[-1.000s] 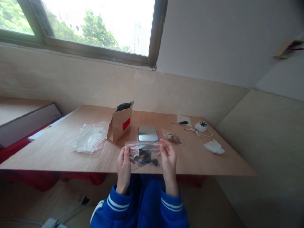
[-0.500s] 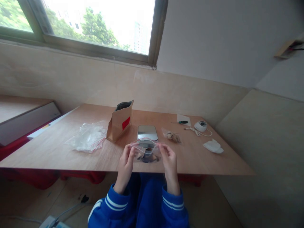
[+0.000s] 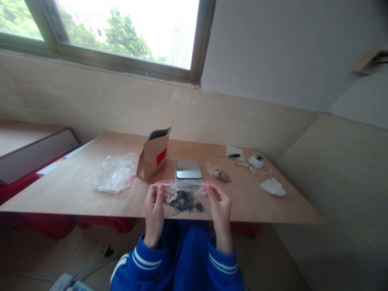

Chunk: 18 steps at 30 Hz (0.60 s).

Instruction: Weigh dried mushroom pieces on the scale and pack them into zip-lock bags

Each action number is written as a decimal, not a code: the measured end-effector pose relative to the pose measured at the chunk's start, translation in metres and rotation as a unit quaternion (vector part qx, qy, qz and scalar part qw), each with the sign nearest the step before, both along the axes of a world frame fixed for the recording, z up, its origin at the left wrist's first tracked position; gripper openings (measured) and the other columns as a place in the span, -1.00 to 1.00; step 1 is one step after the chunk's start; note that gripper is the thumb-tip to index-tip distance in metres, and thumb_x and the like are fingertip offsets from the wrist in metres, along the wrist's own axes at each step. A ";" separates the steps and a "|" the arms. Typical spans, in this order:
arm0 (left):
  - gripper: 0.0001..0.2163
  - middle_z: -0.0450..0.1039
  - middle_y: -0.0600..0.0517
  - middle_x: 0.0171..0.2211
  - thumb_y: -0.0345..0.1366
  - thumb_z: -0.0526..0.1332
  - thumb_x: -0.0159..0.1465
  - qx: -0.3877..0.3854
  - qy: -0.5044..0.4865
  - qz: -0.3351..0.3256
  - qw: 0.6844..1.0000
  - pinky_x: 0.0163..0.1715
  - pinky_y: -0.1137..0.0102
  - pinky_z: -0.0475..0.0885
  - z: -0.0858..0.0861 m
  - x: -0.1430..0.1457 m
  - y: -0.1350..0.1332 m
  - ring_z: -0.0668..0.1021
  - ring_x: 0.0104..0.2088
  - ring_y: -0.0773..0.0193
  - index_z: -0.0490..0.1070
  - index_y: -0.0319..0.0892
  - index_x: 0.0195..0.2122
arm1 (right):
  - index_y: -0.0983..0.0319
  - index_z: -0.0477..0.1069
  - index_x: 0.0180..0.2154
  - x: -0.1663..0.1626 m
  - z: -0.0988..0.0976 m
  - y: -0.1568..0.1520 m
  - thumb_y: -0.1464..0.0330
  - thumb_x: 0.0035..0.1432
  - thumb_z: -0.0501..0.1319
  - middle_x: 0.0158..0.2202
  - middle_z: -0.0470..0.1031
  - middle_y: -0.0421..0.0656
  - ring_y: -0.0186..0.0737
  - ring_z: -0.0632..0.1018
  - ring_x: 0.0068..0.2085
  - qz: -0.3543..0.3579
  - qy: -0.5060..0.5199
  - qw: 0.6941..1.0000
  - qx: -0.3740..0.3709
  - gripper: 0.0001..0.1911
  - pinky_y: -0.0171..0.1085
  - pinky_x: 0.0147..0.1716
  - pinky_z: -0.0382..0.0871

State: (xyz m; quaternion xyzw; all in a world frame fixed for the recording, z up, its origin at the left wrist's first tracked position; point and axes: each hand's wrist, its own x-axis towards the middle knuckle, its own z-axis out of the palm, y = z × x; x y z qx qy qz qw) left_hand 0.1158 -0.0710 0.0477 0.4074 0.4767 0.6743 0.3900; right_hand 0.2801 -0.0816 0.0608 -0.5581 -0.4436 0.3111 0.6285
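Observation:
A clear zip-lock bag [image 3: 185,201] with a red seal line is stretched between my hands at the table's near edge. Dark, curled dried pieces, perhaps dried mushrooms, lie inside it. My left hand [image 3: 154,208] pinches the bag's top left corner, thumb toward me. Its top right corner is pinched by my right hand [image 3: 220,208]. Just beyond the bag sits a flat scale [image 3: 188,169] with a shiny metal top. To the scale's left stands an open brown paper pouch [image 3: 153,155] with a red label.
Clear plastic bags [image 3: 112,174] are heaped at the left of the table [image 3: 72,198]. Right of the scale lies a small bag of tan dried pieces [image 3: 221,173]. Farther right are a screwdriver [image 3: 233,156], a white dome camera [image 3: 256,161] with its cable, and a crumpled white tissue [image 3: 273,186].
The bag's mouth, gaping half a second ago, is now drawn flat and straight. My hands have moved apart, and the dark pieces show more fully.

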 end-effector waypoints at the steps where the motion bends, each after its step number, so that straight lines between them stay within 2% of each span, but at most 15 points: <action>1: -0.71 0.36 0.14 -0.57 -0.02 0.16 0.21 -0.001 -0.003 0.002 1.000 -0.54 0.51 0.31 0.001 0.000 0.000 0.40 -0.56 0.39 0.35 -0.16 -0.40 | 0.24 0.58 -0.30 0.001 0.000 0.000 0.06 0.10 0.21 -0.39 0.61 -0.08 -0.17 0.57 -0.40 0.005 -0.002 1.000 0.003 -0.61 -0.20 -0.30 0.48; 3: -0.71 0.36 0.14 -0.58 -0.01 0.17 0.21 -0.005 -0.011 0.007 1.000 -0.57 0.52 0.30 0.001 -0.002 0.000 0.40 -0.57 0.40 0.35 -0.16 -0.39 | 0.22 0.58 -0.28 0.003 0.000 -0.001 0.06 0.13 0.18 -0.37 0.62 -0.09 -0.17 0.56 -0.40 0.025 -0.014 1.000 0.003 -0.61 -0.20 -0.29 0.48; 7: -0.69 0.42 0.13 -0.57 0.00 0.21 0.16 -0.026 -0.042 0.004 0.999 -0.59 0.49 0.36 0.003 -0.005 0.003 0.48 -0.59 0.35 0.34 -0.15 -0.26 | 0.20 0.57 -0.23 0.010 0.000 -0.004 0.07 0.17 0.14 -0.29 0.62 -0.09 -0.17 0.56 -0.36 0.063 -0.051 0.997 0.000 -0.61 -0.19 -0.28 0.47; 10: -0.67 0.51 0.05 -0.44 0.01 0.24 0.13 -0.040 -0.046 -0.017 0.998 -0.51 0.42 0.44 0.005 -0.007 0.004 0.56 -0.49 0.27 0.37 -0.17 -0.27 | 0.19 0.56 -0.22 0.013 -0.001 -0.004 0.07 0.19 0.12 -0.27 0.61 -0.10 -0.17 0.56 -0.34 0.042 -0.065 0.997 0.008 -0.61 -0.20 -0.25 0.46; 14: -0.70 0.54 -0.04 -0.24 -0.03 0.22 0.17 -0.015 -0.013 -0.021 1.000 -0.20 0.34 0.46 0.005 -0.007 0.004 0.57 -0.22 0.18 0.43 -0.19 -0.28 | 0.21 0.53 -0.24 0.011 -0.003 -0.003 0.08 0.18 0.13 -0.28 0.61 -0.09 -0.16 0.57 -0.31 -0.003 -0.056 0.998 0.017 -0.62 -0.20 -0.22 0.45; 18: -0.71 0.50 0.03 -0.36 -0.04 0.23 0.17 -0.004 0.006 -0.004 1.000 -0.25 0.37 0.45 -0.002 -0.007 0.006 0.55 -0.30 0.24 0.43 -0.19 -0.31 | 0.24 0.50 -0.30 0.008 -0.005 -0.001 0.09 0.14 0.19 -0.34 0.61 -0.08 -0.14 0.58 -0.31 -0.033 -0.029 0.999 0.032 -0.65 -0.19 -0.22 0.46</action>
